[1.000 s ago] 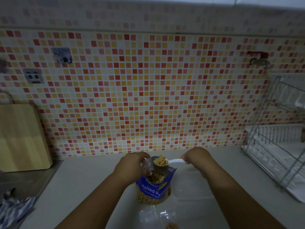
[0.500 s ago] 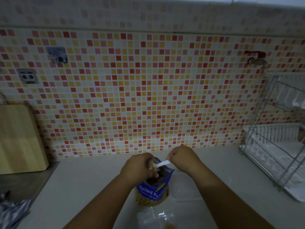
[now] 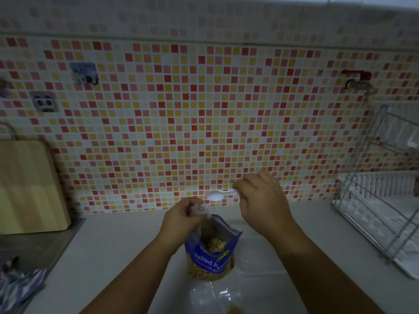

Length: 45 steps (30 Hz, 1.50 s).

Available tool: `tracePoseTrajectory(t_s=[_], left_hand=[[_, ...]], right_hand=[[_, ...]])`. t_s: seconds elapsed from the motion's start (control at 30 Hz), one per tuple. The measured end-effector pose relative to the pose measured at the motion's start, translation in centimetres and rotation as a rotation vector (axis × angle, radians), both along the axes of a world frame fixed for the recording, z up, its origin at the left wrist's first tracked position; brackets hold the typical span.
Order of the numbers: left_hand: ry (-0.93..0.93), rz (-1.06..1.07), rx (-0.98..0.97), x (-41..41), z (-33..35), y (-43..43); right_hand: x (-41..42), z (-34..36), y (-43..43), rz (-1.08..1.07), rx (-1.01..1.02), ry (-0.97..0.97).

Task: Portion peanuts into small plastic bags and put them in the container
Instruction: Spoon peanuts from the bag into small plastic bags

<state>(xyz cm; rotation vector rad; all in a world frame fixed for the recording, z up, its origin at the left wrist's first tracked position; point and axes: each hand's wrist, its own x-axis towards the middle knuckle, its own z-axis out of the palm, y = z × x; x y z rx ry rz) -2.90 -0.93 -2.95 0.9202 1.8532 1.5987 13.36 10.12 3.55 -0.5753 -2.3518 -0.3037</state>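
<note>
A blue bag of salted peanuts [image 3: 213, 257] stands open on the counter, peanuts visible inside. My left hand [image 3: 183, 218] pinches a small clear plastic bag [image 3: 200, 209] just above the peanut bag's mouth. My right hand [image 3: 263, 200] holds a white plastic spoon [image 3: 217, 195] by its handle, raised above and right of the small bag; the spoon's bowl looks empty. A clear plastic container [image 3: 260, 259] sits on the counter right of the peanut bag, partly behind my right forearm. More clear bags [image 3: 217, 295] lie at the near edge.
A wooden cutting board [image 3: 29, 186] leans on the tiled wall at left, beside a metal sink edge [image 3: 34, 245] and a striped cloth [image 3: 18, 288]. A wire dish rack [image 3: 381, 196] with a white tray stands at right.
The spoon, heaped with peanuts a second ago, was tipped at the small bag and now rises up and to the right with its bowl empty. My left hand kept holding the small bag.
</note>
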Motion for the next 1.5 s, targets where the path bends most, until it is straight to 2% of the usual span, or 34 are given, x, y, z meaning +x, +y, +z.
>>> tracePoseTrajectory(t_s=[0.07, 0.1, 0.2, 0.3, 0.4, 0.57, 0.77, 0.87, 0.97, 1.13, 1.33, 1.43, 1.5], left_hand=[[-0.128, 0.019, 0.08, -0.3, 0.2, -0.4], [-0.177, 0.027, 0.114, -0.5, 0.3, -0.5], [-0.272, 0.022, 0.193, -0.4, 0.8, -0.8], [-0.344, 0.002, 0.243, -0.2, 1.3, -0.8], [-0.342, -0.017, 0.24, -0.4, 1.4, -1.0], [-0.268, -0.011, 0.163, -1.0, 0.8, -1.6], [-0.254, -0.004, 0.087, -1.2, -0.1, -1.6], [-0.255, -0.012, 0.055, -1.1, -0.3, -1.5], [-0.24, -0.015, 0.039, -1.2, -0.4, -1.5], [-0.211, 0.003, 0.051, -1.6, 0.5, -1.9], [-0.095, 0.004, -0.038, -1.7, 1.0, -2.4], [0.022, -0.018, -0.107, -1.5, 0.8, -2.3], [0.099, -0.041, -0.157, -1.3, 0.6, -2.2]], right_hand=[[-0.1, -0.6, 0.6, -0.097, -0.081, 0.049], [-0.2, -1.0, 0.7, -0.105, -0.128, 0.01], [-1.5, -3.5, 0.0, -0.072, -0.293, -0.255], [-3.0, -4.9, -1.8, -0.011, -0.332, -0.411], [-4.0, -5.6, -3.1, -0.115, -0.424, -0.569], [-5.4, -7.9, -3.9, -0.284, -0.715, -0.582], [-6.0, -8.0, -3.5, -0.405, -0.794, -0.537], [-5.9, -7.6, -3.1, -0.47, -0.884, -0.442], [-5.5, -7.1, -2.8, -0.494, -0.987, -0.327], [-4.6, -6.8, -1.0, -0.525, -1.107, -0.268], [-1.8, -6.9, 0.5, -0.396, -1.245, -0.086], [-1.1, -6.3, 1.1, -0.406, -1.251, -0.157], [-1.0, -5.2, 1.4, -0.492, -1.246, -0.357]])
